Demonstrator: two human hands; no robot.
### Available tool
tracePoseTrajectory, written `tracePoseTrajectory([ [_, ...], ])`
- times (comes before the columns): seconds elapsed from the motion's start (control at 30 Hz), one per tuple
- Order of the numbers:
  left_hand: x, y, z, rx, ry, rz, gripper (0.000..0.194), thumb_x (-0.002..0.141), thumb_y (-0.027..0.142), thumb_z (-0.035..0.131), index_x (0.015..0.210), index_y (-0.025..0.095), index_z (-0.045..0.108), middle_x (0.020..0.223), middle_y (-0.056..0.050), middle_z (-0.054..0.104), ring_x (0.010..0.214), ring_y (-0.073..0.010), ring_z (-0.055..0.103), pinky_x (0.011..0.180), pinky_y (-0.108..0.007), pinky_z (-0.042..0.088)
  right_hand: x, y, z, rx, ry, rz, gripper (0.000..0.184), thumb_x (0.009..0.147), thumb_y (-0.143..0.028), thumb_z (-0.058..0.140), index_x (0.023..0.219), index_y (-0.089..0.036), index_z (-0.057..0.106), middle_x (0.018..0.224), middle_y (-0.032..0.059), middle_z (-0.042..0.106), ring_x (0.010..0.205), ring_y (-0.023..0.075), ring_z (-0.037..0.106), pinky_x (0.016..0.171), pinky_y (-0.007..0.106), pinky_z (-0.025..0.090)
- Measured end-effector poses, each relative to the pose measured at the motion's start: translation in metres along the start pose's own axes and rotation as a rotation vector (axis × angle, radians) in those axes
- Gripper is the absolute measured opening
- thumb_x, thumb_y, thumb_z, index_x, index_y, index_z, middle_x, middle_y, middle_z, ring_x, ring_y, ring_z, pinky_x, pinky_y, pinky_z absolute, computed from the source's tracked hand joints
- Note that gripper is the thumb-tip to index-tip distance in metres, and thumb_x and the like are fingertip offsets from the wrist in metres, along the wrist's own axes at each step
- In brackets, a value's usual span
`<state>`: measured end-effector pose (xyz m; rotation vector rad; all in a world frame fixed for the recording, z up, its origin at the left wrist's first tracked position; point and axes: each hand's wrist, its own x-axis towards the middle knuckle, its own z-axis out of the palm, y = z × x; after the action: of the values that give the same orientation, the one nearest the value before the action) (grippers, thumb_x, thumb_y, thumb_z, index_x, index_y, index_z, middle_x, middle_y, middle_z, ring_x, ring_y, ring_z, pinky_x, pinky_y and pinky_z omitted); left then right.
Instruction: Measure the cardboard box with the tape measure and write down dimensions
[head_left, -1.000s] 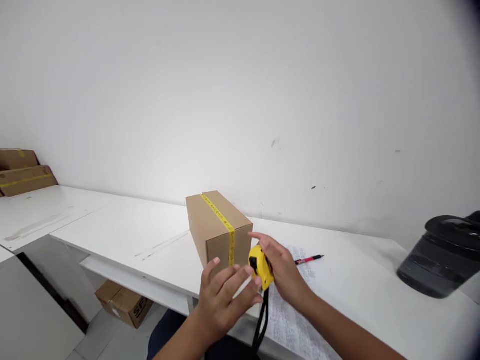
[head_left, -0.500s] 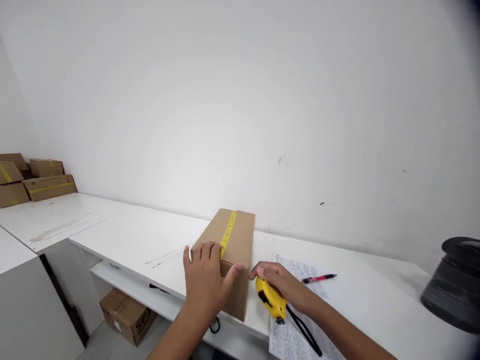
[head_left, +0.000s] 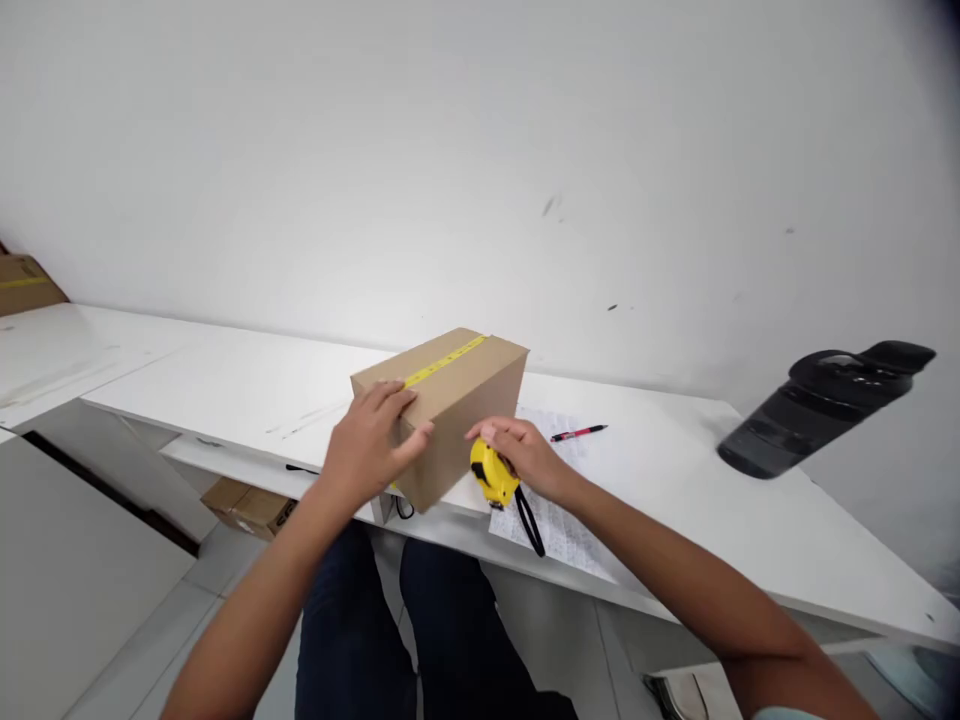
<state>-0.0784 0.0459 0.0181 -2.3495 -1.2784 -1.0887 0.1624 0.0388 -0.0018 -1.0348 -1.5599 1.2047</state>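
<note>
A brown cardboard box sealed with yellow tape lies near the front edge of a white table. My left hand grips the box's near left corner, fingers over its top. My right hand holds a yellow tape measure against the table beside the box's right lower edge; its black strap hangs over the table's edge.
A printed sheet of paper lies under my right hand, with a red and black pen behind it. A dark container stands at the right. Cardboard boxes sit at the far left and on the floor.
The box has been turned, so its taped top now runs left to right. My left hand went from the air onto the box. My right hand lowered the tape measure to the table.
</note>
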Motion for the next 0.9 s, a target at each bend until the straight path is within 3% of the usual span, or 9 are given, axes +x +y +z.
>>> tracePoseTrajectory([
  [0.1,-0.001,-0.028,-0.022,-0.070,-0.088,0.036,0.034,0.101,0.040,0.050,0.122,0.022,0.070,0.131,-0.008,0.070,0.123,-0.0241,0.064,0.104,-0.041,0.055,0.000,-0.010,-0.021,-0.042,0.179,-0.084,0.055,0.081,-0.073,0.063,0.086,-0.019,0.073,0.057,-0.0039,0.052,0.046,0.0096,0.040,0.043,0.024,0.031],
  [0.2,-0.002,-0.056,-0.036,-0.053,-0.131,0.055,0.034,0.104,0.038,0.046,0.126,0.025,0.069,0.136,-0.006,0.068,0.129,-0.0238,0.060,0.108,-0.043,0.053,0.005,-0.017,-0.038,-0.003,0.361,-0.144,0.062,0.080,-0.080,0.062,0.080,-0.019,0.071,0.065,-0.0002,0.059,0.050,0.0107,0.045,0.045,0.024,0.036],
  [0.3,-0.007,-0.066,-0.039,0.020,-0.012,0.090,0.031,0.104,0.031,0.046,0.124,0.024,0.069,0.136,-0.009,0.067,0.132,-0.0265,0.058,0.110,-0.048,0.050,0.009,-0.020,-0.040,0.050,0.453,-0.165,0.066,0.078,-0.086,0.058,0.080,-0.021,0.067,0.064,0.0001,0.058,0.051,0.0120,0.048,0.046,0.025,0.040],
  [0.4,-0.018,-0.041,-0.037,0.052,0.150,0.168,0.031,0.102,0.031,0.054,0.130,0.021,0.063,0.130,-0.012,0.070,0.125,-0.0267,0.063,0.105,-0.045,0.052,0.004,-0.025,-0.023,0.056,0.432,-0.163,0.071,0.073,-0.091,0.057,0.084,-0.022,0.064,0.064,-0.0005,0.058,0.052,0.0125,0.049,0.047,0.026,0.044],
  [0.53,-0.036,0.024,-0.029,0.004,0.245,0.386,0.046,0.093,0.044,0.070,0.130,0.020,0.059,0.112,-0.009,0.077,0.107,-0.0218,0.072,0.101,-0.039,0.054,-0.015,-0.033,0.019,0.095,0.188,-0.084,0.072,0.067,-0.092,0.061,0.087,-0.023,0.059,0.068,-0.0008,0.062,0.052,0.0121,0.053,0.047,0.025,0.046],
  [0.6,-0.043,0.045,-0.026,0.026,0.322,0.485,0.037,0.089,0.037,0.077,0.118,0.018,0.065,0.097,-0.006,0.079,0.095,-0.0175,0.074,0.098,-0.034,0.055,-0.024,-0.034,0.035,0.141,0.061,-0.053,0.070,0.069,-0.091,0.062,0.088,-0.023,0.056,0.071,-0.0008,0.062,0.054,0.0117,0.054,0.048,0.024,0.047],
  [0.67,-0.047,0.052,-0.026,0.068,0.366,0.543,0.026,0.087,0.026,0.079,0.109,0.017,0.069,0.090,-0.003,0.079,0.087,-0.0139,0.074,0.094,-0.031,0.056,-0.031,-0.032,0.043,0.157,0.012,-0.058,0.068,0.071,-0.088,0.063,0.089,-0.023,0.056,0.073,-0.0006,0.062,0.056,0.0116,0.054,0.048,0.024,0.047],
  [0.77,-0.052,0.034,-0.030,0.144,0.362,0.586,0.023,0.088,0.016,0.076,0.110,0.023,0.071,0.096,-0.001,0.080,0.083,-0.0121,0.073,0.090,-0.030,0.057,-0.031,-0.030,0.032,0.076,0.112,-0.129,0.068,0.069,-0.087,0.066,0.091,-0.024,0.059,0.075,0.0006,0.063,0.056,0.0136,0.056,0.045,0.025,0.046],
  [0.9,-0.059,-0.036,-0.039,0.305,0.495,0.473,0.032,0.088,0.015,0.075,0.117,0.027,0.067,0.097,0.000,0.081,0.075,-0.0137,0.073,0.080,-0.031,0.059,-0.013,-0.027,-0.017,-0.168,0.482,-0.342,0.071,0.071,-0.090,0.061,0.095,-0.023,0.067,0.083,0.0057,0.068,0.055,0.0159,0.057,0.045,0.030,0.049],
])
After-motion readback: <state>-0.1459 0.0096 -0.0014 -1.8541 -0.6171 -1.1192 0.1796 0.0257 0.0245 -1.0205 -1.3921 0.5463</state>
